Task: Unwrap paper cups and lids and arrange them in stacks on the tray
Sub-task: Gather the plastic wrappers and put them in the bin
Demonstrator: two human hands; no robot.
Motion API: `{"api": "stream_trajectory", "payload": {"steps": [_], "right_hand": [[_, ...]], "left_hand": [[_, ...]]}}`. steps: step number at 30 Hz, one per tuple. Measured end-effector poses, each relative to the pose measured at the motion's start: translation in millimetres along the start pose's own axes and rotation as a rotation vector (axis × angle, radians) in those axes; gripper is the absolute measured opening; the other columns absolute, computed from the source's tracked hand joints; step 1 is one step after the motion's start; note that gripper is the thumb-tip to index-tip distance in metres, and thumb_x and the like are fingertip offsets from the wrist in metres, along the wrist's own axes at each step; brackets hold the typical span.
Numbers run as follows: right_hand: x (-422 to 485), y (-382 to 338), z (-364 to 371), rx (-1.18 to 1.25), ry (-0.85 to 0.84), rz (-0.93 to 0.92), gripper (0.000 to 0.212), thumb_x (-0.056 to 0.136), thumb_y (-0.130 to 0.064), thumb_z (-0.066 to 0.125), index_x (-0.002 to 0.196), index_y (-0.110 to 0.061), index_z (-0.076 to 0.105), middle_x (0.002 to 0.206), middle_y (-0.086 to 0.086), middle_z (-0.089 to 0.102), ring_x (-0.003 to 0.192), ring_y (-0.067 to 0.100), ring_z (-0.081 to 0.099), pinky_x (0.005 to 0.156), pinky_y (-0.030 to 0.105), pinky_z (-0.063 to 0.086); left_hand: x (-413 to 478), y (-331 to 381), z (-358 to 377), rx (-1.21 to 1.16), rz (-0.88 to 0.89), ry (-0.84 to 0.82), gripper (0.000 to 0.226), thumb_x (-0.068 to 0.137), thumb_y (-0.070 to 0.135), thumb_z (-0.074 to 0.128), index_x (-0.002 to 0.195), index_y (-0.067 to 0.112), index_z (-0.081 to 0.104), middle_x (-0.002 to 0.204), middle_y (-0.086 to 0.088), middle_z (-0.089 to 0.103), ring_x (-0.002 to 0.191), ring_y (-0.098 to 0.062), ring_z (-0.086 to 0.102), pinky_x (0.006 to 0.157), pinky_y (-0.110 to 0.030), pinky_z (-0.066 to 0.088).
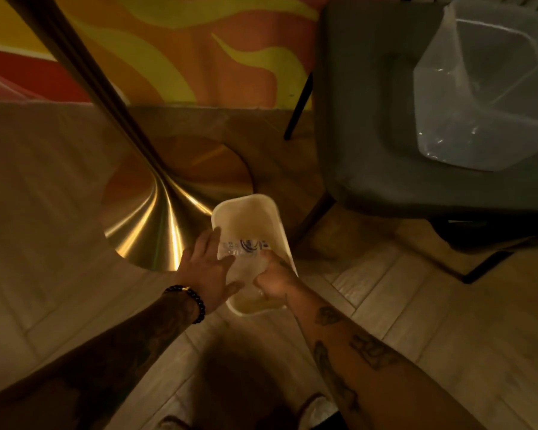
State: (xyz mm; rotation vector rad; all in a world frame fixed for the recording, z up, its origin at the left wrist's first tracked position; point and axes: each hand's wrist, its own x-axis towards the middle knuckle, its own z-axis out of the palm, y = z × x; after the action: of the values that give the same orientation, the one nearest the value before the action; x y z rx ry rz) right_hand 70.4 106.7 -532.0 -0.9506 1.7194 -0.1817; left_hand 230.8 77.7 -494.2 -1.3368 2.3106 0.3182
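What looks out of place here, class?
The clear tub sits on the chair seat, an odd spot for a container. The wrapper in the cream bin on the floor looks like ordinary waste.

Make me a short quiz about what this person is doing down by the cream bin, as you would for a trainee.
1. True or false: the right hand grips a clear wrapper over the cream bin.
2. Which wrist wears the beaded bracelet? A: left. B: right. C: neither.
3. Fill the gap: the clear tub sits on the dark ____.

Key: 1 true; 2 A; 3 chair.
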Motion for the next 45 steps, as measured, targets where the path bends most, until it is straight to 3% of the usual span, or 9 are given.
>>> {"api": "stream_trajectory", "payload": {"steps": [6, 10, 18, 23, 25, 28, 34, 40, 45], "right_hand": [[12.2, 7.1, 10.9, -0.167, -0.034, 0.055, 0.073, 0.094, -0.019, 0.064, 0.156, -0.019, 0.025, 0.153, 0.018, 0.035, 0.136, 0.036, 0.043, 0.109, 0.042, 0.044], [0.9, 5.3, 3.4, -0.18, -0.021, 0.039, 0.071, 0.093, -0.023, 0.065, 0.155, -0.02, 0.03, 0.153, 0.019, 0.032, 0.137, 0.036, 0.041, 0.107, 0.041, 0.045], [-86.4, -29.8, -33.8, -0.248, 0.007, 0.056, 0.062, 0.096, -0.028, 0.057, 0.152, -0.015, 0.033, 0.155, 0.014, 0.036, 0.138, 0.032, 0.042, 0.107, 0.035, 0.041], [-180.4, -76.2, -79.4, -0.264, 0.021, 0.027, 0.057, 0.096, -0.029, 0.058, 0.149, -0.017, 0.04, 0.15, 0.011, 0.043, 0.131, 0.032, 0.049, 0.106, 0.044, 0.045], [-222.6, -97.9, -100.9, -0.283, 0.024, 0.019, 0.054, 0.095, -0.031, 0.059, 0.145, -0.016, 0.046, 0.148, 0.01, 0.047, 0.13, 0.03, 0.05, 0.102, 0.039, 0.046], [-288.0, -130.2, -132.0, -0.261, 0.058, 0.011, 0.045, 0.094, -0.034, 0.061, 0.135, -0.017, 0.056, 0.138, 0.006, 0.055, 0.12, 0.026, 0.056, 0.086, 0.03, 0.044], [-391.7, -188.1, -176.6, -0.299, 0.065, -0.003, 0.038, 0.094, -0.026, 0.06, 0.131, -0.017, 0.06, 0.138, 0.007, 0.056, 0.124, 0.025, 0.055, 0.099, 0.032, 0.045], [-439.8, -249.8, -208.7, -0.099, 0.107, -0.082, 0.035, 0.091, -0.033, 0.066, 0.124, -0.023, 0.06, 0.122, 0.004, 0.064, 0.105, 0.021, 0.066, 0.097, 0.043, 0.054], [-446.3, -295.8, -236.0, 0.112, 0.254, -0.19, 0.015, 0.096, -0.023, 0.063, 0.11, -0.023, 0.059, 0.105, 0.008, 0.07, 0.095, 0.023, 0.07, 0.089, 0.041, 0.058]], "left_hand": [[10.9, 3.6, 15.8, 0.159, -0.049, -0.132, 0.077, 0.089, 0.078, 0.03, 0.154, 0.036, 0.024, 0.159, -0.014, -0.033, 0.147, -0.037, -0.028, 0.118, -0.062, -0.003], [3.9, 9.2, 10.6, 0.166, -0.023, -0.127, 0.075, 0.091, 0.076, 0.024, 0.156, 0.038, 0.018, 0.158, -0.015, -0.034, 0.146, -0.036, -0.03, 0.118, -0.064, -0.006], [-58.8, 14.0, -60.5, -0.061, -0.008, -0.12, 0.066, 0.094, 0.066, 0.038, 0.151, 0.032, 0.033, 0.166, -0.007, 0.005, 0.152, -0.031, -0.007, 0.12, -0.058, 0.003], [-120.6, 23.4, -145.0, -0.231, 0.01, -0.096, 0.053, 0.096, 0.053, 0.049, 0.142, 0.028, 0.046, 0.15, 0.0, 0.044, 0.138, -0.023, 0.039, 0.11, -0.04, 0.034], [-149.2, 30.3, -186.4, -0.289, 0.028, -0.093, 0.049, 0.096, 0.049, 0.052, 0.14, 0.026, 0.05, 0.143, 0.001, 0.053, 0.128, -0.022, 0.051, 0.104, -0.036, 0.041], [-194.7, 40.7, -242.8, -0.386, 0.038, -0.119, 0.047, 0.095, 0.045, 0.057, 0.137, 0.026, 0.053, 0.14, -0.002, 0.057, 0.125, -0.022, 0.055, 0.102, -0.035, 0.045], [-254.2, 40.8, -349.1, -0.522, 0.204, -0.201, 0.042, 0.092, 0.043, 0.062, 0.129, 0.024, 0.06, 0.132, -0.002, 0.061, 0.115, -0.02, 0.06, 0.099, -0.033, 0.049], [-277.4, -16.7, -445.5, -0.696, 0.194, -0.011, 0.03, 0.09, 0.046, 0.066, 0.113, 0.027, 0.068, 0.113, 0.006, 0.069, 0.094, -0.009, 0.065, 0.084, -0.023, 0.049], [-275.5, -61.7, -493.9, -0.729, 0.085, 0.192, 0.03, 0.092, 0.043, 0.066, 0.114, 0.023, 0.067, 0.111, 0.002, 0.068, 0.096, -0.011, 0.061, 0.085, -0.024, 0.047]]}}
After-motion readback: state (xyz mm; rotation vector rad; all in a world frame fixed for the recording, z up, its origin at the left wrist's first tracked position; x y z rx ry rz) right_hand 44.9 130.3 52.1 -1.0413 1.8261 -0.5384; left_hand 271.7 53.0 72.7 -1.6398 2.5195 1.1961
